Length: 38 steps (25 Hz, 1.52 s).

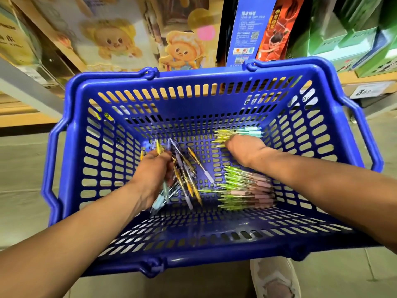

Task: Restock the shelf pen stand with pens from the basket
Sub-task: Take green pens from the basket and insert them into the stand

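Currently, left hand (153,171) fingers clamp a pen bundle (184,179); right hand (245,149) fingers hidden, state undeterminable, yellow pens (223,134) crosswise just beyond.

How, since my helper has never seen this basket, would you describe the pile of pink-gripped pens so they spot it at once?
Look into the blue basket, at its floor on the right side, toward its near wall. The pink-gripped pens lie there in one neat pile. Only they pair lime-green ends with pink grips, all lying parallel.
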Each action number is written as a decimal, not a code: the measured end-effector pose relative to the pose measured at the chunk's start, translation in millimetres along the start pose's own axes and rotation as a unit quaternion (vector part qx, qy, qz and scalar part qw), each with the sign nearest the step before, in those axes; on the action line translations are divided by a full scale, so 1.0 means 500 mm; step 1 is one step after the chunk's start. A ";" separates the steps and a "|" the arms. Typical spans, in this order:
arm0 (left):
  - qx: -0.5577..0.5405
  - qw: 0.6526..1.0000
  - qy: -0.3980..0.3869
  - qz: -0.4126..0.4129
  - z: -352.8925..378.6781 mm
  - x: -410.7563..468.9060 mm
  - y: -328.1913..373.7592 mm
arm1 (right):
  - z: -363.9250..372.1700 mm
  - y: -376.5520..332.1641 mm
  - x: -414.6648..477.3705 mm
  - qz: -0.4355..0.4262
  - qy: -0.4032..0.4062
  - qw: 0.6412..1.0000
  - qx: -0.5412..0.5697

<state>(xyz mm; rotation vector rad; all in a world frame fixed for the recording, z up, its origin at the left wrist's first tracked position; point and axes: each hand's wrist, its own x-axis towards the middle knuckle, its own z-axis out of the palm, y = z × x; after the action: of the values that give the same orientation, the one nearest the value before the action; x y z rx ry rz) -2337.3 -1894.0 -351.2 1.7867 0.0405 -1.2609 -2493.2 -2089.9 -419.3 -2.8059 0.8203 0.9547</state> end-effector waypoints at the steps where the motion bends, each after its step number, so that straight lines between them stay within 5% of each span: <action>1: -0.002 1.000 -0.003 -0.003 -0.001 -0.002 0.001 | 0.006 -0.001 0.002 -0.004 0.018 1.000 -0.011; 8: -0.055 0.997 -0.048 -0.023 0.005 -0.017 0.010 | 0.025 0.002 0.007 -0.021 0.077 0.987 -0.139; 16: -0.059 0.996 -0.051 -0.032 0.003 -0.014 0.007 | 0.034 0.006 0.004 -0.050 0.153 0.986 -0.052; 31: -0.041 0.997 -0.051 -0.033 0.015 -0.013 0.007 | 0.026 0.016 0.003 -0.069 0.101 0.988 -0.099; 34: -0.037 0.998 -0.047 -0.030 0.019 -0.011 0.007 | 0.019 0.008 0.012 -0.068 0.116 0.989 -0.064; 38: -0.034 0.998 -0.047 -0.029 0.024 -0.016 0.008 | 0.014 0.010 0.008 -0.056 0.037 0.998 0.021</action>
<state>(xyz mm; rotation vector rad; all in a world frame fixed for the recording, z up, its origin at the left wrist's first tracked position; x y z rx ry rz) -2347.7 -1900.8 -343.3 1.6769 0.0809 -1.3677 -2497.1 -2094.4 -426.9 -2.8325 0.6741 0.8113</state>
